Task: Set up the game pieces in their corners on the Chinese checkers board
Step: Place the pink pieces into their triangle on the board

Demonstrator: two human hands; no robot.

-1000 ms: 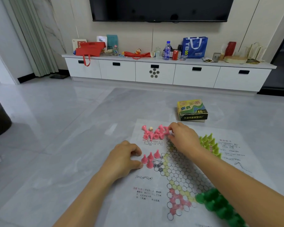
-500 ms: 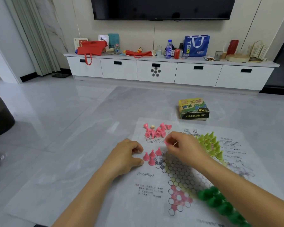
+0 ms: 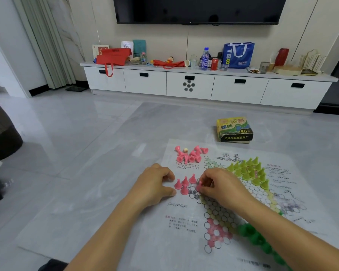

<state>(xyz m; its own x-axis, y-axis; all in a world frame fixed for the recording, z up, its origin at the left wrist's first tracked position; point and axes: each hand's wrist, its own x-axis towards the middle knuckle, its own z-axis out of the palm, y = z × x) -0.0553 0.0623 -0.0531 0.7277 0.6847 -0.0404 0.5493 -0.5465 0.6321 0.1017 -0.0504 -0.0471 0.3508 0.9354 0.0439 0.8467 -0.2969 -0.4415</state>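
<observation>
- Right hand (image 3: pixel 221 184) has left the pink pile (image 3: pixel 190 154) and now pinches a pink piece (image 3: pixel 199 186) at its 9 o'clock, on the board (image 3: pixel 219 211).
- Left hand (image 3: pixel 155 184) lies loosely curled, empty, farther toward 9 o'clock.

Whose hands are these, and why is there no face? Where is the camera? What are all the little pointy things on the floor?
A person wears the camera on their head, so you see what they see: their own two arms reaching forward. A paper game board lies on the floor. The right hand pinches one pink piece low over the board, next to four standing pink pieces. The left hand rests beside those, holding nothing I can see. A heap of pink pieces lies farther off. Light green pieces and dark green pieces stand at other corners. The game box sits behind.
</observation>
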